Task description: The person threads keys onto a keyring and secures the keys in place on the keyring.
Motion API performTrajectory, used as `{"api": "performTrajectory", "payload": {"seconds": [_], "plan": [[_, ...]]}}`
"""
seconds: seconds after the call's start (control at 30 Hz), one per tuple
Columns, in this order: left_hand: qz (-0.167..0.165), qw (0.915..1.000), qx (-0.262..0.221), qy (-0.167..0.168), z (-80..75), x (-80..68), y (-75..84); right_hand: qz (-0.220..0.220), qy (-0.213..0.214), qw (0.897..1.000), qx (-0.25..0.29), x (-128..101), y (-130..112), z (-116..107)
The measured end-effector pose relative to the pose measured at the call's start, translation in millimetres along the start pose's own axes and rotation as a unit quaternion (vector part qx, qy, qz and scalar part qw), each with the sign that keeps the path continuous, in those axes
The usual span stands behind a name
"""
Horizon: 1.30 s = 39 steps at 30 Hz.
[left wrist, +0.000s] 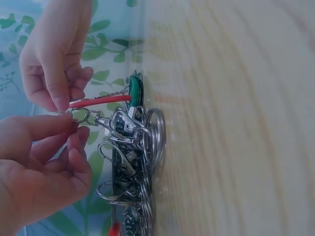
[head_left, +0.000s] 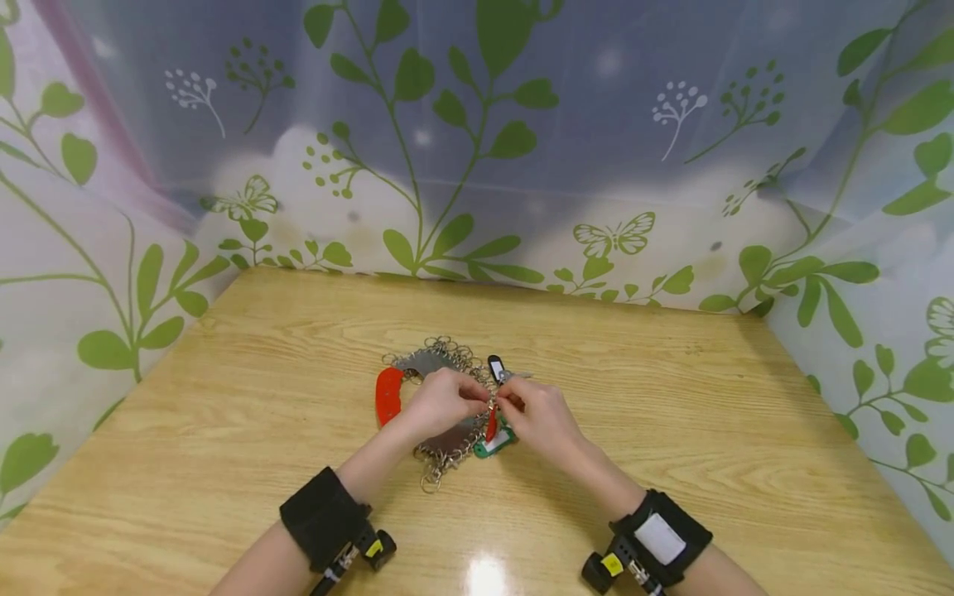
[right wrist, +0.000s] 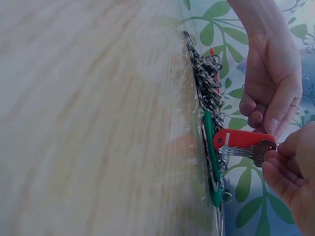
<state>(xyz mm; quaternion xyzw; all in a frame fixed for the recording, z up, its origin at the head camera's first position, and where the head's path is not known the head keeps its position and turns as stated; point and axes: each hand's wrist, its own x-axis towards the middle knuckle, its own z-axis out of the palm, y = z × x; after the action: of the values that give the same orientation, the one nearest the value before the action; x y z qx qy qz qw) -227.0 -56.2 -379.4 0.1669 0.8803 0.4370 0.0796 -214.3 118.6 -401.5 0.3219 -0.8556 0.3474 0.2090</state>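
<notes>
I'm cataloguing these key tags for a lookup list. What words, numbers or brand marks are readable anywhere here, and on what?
No text can be read in any view.
Red key tag: white insert, nothing legible.
Green key tag: white label window, too small to read.
Black key tag: white window, too small to read.
Key pinched by the right hand: any stamp is blurred.
White wrist strap patch: blank.
</notes>
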Motion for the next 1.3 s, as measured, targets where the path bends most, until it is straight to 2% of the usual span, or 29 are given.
{"api": "performTrajectory", "payload": {"seconds": [0.17, 0.43, 0.73, 1.0, 1.3], "plan": [[0.0, 0.9999, 0.013, -0.01, 0.4, 1.4, -2.9, 0.013, -0.003, 1.0, 0.002, -0.3, 1.0, -0.5], [-0.005, 0.9996, 0.025, -0.013, 1.8, 0.9, -5.2, 0.007, 0.007, 1.0, 0.002, -1.2, 2.6, 2.6], [0.009, 0.9995, 0.028, -0.009, 1.2, -0.4, -2.9, -0.048, 0.024, 0.998, -0.014, -0.5, 3.1, 2.6], [0.004, 0.9998, 0.021, -0.002, 2.3, 1.5, -0.1, -0.066, 0.031, 0.997, -0.027, 0.1, 4.8, 0.3], [0.032, 0.9988, 0.021, -0.03, 4.6, 2.8, -3.9, -0.033, 0.022, 0.999, -0.009, -0.4, 6.3, -0.6]]}}
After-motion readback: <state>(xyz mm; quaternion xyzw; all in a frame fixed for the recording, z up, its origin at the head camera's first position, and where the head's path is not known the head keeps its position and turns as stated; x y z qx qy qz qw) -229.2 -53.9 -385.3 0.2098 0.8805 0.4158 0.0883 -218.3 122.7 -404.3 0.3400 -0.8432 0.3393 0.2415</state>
